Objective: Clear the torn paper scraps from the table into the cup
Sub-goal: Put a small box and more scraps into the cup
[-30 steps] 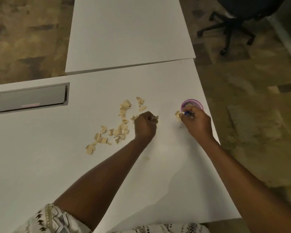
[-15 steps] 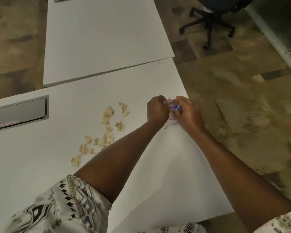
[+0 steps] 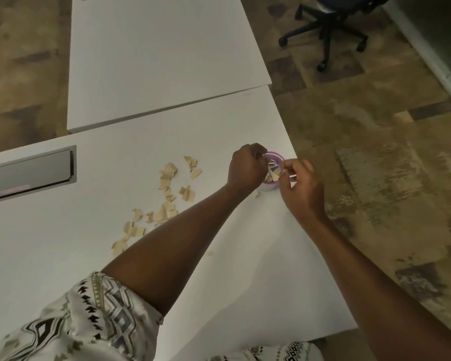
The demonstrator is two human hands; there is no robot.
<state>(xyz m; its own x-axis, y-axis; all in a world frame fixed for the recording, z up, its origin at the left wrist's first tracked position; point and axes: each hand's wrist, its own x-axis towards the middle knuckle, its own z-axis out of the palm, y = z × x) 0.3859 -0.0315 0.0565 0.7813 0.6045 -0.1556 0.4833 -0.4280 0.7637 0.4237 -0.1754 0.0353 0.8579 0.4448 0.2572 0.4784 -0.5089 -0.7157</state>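
A small purple cup stands near the right edge of the white table, with tan paper scraps piled inside it. My left hand hovers at the cup's left rim with its fingers curled, and scraps show at its fingertips. My right hand is just right of the cup, blurred, its fingers loosely spread and apart from the rim. Several loose scraps lie scattered on the table left of my left forearm. One small bit lies by the cup's base.
A metal cable flap is set into the table at far left. A second white table butts against the far side. A black office chair stands on the carpet at the back right. The table's right edge runs close beside the cup.
Both hands carried scraps from the table to the cup. My right hand has since let go and drawn back to the right. The view has shifted.
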